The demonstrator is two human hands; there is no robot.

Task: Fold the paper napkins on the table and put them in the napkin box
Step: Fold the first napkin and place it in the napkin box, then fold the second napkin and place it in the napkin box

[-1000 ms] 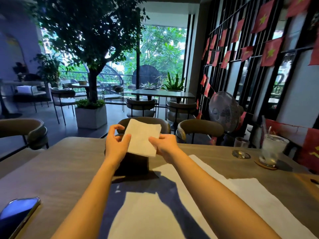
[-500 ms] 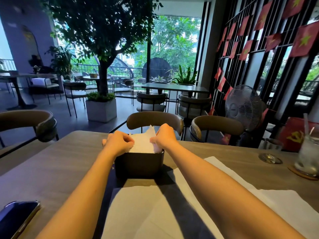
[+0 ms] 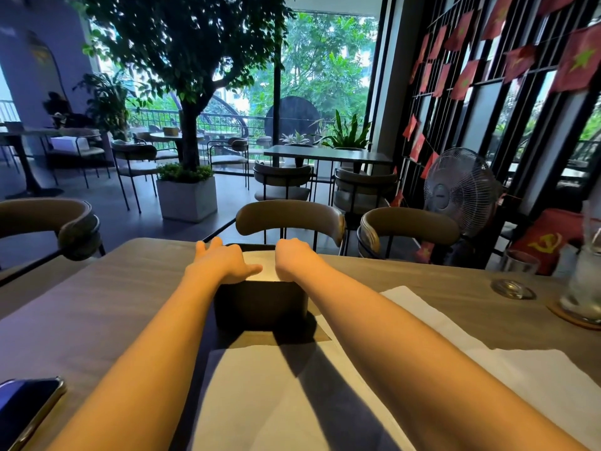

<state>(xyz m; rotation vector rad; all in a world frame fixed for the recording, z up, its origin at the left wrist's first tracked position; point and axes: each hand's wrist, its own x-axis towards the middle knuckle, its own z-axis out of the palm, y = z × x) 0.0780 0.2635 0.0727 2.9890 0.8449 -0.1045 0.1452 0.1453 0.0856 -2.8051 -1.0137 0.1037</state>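
Note:
The black napkin box [image 3: 260, 307] stands on the wooden table [image 3: 113, 304] straight ahead of me. A folded white napkin [image 3: 265, 270] lies flat in its top, showing between my hands. My left hand [image 3: 224, 262] rests on the napkin's left side with fingers spread over the far rim and the thumb on the paper. My right hand [image 3: 296, 258] sits at the napkin's right edge with its fingers curled down and hidden. An unfolded napkin [image 3: 276, 402] lies in front of the box, under my forearms. Another unfolded napkin [image 3: 520, 385] lies to the right.
A phone [image 3: 26, 405] lies at the near left edge. At the right stand a drinking glass [image 3: 585, 281] on a coaster, a small glass dish [image 3: 512, 288] and a metal cup [image 3: 520, 262]. Chairs [image 3: 289, 219] line the far side, and a fan [image 3: 461, 190] stands behind them.
Both hands carried the folded napkin down from above the box into it. The left hand has let go and spread flat, and the napkin now lies level in the box.

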